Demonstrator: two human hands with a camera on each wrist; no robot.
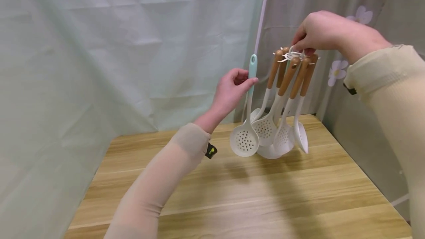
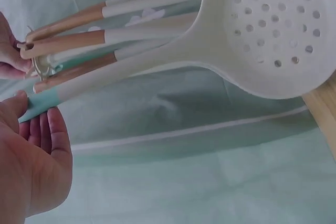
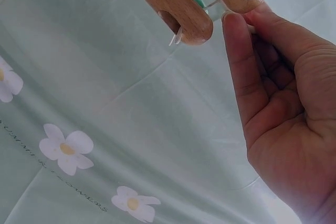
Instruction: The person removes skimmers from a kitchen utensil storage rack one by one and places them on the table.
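I see a wooden table (image 1: 239, 198) w/ pale green sheet (image 1: 116, 47) hung behind it. Right of the table, grey flowered curtain (image 1: 362, 14); thin white pole (image 1: 262, 17) where sheet meets curtain.

Hanging utensils (image 1: 282, 121) crowd the curtain (image 1: 132, 47); open room above the table (image 1: 232, 202).

The hanger ring (image 1: 293, 55) hangs from the right hand (image 1: 320, 32), above the far right part of the table (image 1: 232, 194). A bunch of utensils (image 1: 282, 121) dangles from the ring toward 6 o'clock, clear of the tabletop. At 9 o'clock of the bunch, the left hand (image 1: 230, 91) holds the skimmer (image 1: 245, 140), just beside the others. The curtain (image 1: 116, 47) stands behind everything.
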